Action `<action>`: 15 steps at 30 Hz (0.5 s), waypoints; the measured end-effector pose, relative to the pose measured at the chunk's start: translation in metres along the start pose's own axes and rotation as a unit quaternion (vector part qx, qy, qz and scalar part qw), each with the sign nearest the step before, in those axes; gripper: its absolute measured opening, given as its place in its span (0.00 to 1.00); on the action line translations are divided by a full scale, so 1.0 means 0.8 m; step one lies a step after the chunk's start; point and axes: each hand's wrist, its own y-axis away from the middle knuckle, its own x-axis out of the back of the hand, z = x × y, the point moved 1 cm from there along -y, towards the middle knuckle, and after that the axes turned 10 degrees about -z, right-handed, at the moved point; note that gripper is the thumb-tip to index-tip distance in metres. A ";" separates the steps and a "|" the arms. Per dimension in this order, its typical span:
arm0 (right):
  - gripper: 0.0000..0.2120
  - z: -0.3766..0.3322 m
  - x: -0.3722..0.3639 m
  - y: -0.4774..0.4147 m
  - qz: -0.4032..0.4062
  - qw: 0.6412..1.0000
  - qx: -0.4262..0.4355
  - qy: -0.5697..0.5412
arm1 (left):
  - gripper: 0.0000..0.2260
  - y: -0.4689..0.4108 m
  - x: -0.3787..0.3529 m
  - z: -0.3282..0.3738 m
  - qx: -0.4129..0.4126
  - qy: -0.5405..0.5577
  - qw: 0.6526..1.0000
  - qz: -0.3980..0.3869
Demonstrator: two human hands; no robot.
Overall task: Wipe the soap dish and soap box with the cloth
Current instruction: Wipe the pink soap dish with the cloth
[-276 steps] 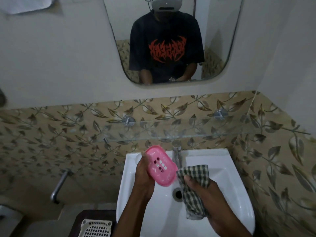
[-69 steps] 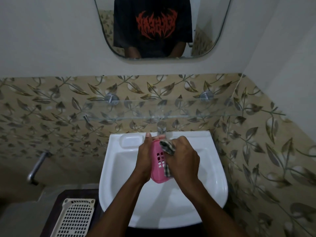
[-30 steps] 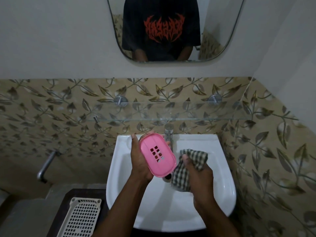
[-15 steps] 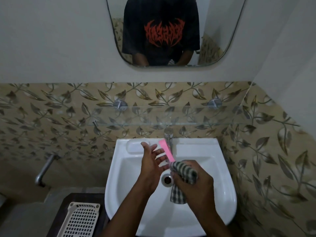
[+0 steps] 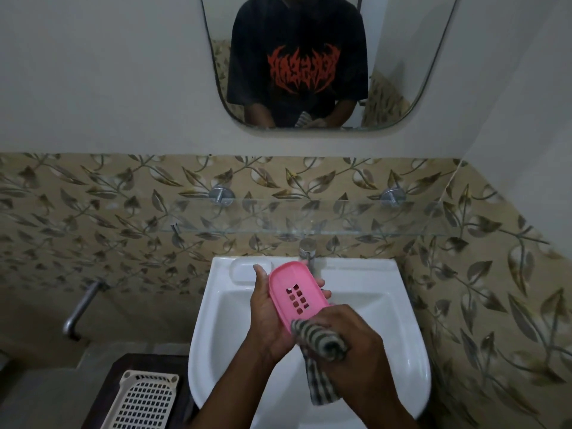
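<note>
- Over the sink (image 5: 365, 269), your left hand (image 5: 266, 314) cradles the pink soap box (image 5: 297, 292), fingers curled round its edges, slotted face up for wiping.
- Your right hand (image 5: 356, 339) grips the bunched cloth (image 5: 322, 345) against the box's near end.
- Just behind, the tap (image 5: 308, 252) crowds its far end; a white basket (image 5: 145, 400) sits low left.

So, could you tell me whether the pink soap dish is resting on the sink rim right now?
No, the left hand holds the pink soap dish up above the white sink.
</note>
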 end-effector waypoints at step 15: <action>0.20 0.038 0.013 -0.001 0.066 0.897 -0.416 -0.131 | 0.41 0.009 -0.012 -0.005 -0.024 -0.059 0.996 0.056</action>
